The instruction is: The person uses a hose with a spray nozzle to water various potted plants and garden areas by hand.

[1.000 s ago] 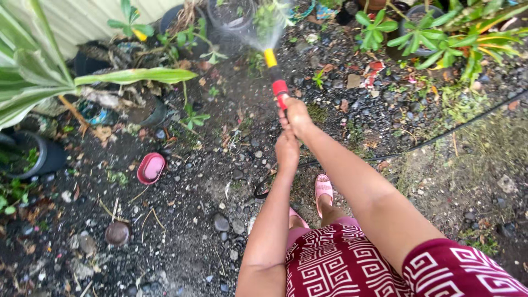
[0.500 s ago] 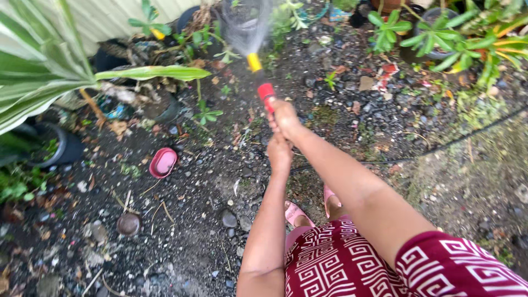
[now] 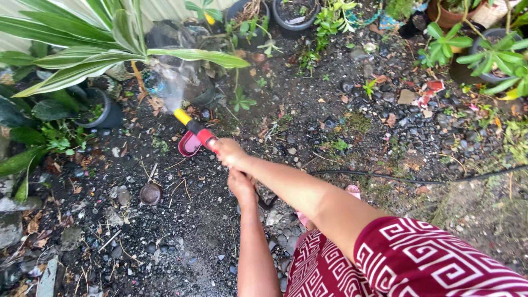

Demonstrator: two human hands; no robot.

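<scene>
My right hand [image 3: 230, 153] grips a hose nozzle [image 3: 193, 127] with a yellow tip, a black middle and a red collar. It points up and to the left, and a mist of water [image 3: 168, 88] sprays toward a long-leaved striped plant [image 3: 88, 55]. Just behind and below it, my left hand [image 3: 242, 185] is closed around the black hose [image 3: 265, 202], which it partly hides. Both arms reach out over wet, dark gravel.
A pink oval dish [image 3: 188, 146] lies under the nozzle and a round brown lid [image 3: 149, 193] further left. A black pot [image 3: 105, 113] stands at left, more pots [image 3: 291, 12] along the top. The hose line [image 3: 412, 179] runs right. My pink slipper [image 3: 352, 190] shows below my arm.
Both hands swung the nozzle left and nearer, from the pots at the top to the striped plant. The view turned left with it, and the pink dish now lies right under the nozzle.
</scene>
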